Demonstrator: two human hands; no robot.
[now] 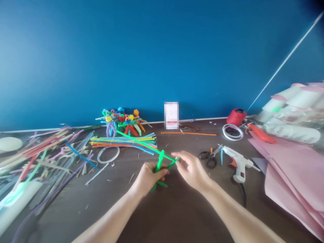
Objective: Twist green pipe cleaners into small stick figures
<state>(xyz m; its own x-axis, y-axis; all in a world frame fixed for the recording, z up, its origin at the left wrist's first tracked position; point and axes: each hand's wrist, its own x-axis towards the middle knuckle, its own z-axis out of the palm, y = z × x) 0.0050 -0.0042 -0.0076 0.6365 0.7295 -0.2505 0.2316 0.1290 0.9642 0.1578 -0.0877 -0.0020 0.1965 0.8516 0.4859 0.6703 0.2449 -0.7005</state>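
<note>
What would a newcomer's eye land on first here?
The bright green stems between the left hand and right hand, at centre. Then the blue wall filling the background, and the cluster of colourful figures at its foot, left of centre. The red spool stands out at back right.

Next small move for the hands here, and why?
I'd have the right hand ease the bend in the long green stem closer to the left hand. The left already steadies the upright green piece, the bend sits at the right fingertips, and it looks loose, standing out to the side.
</note>
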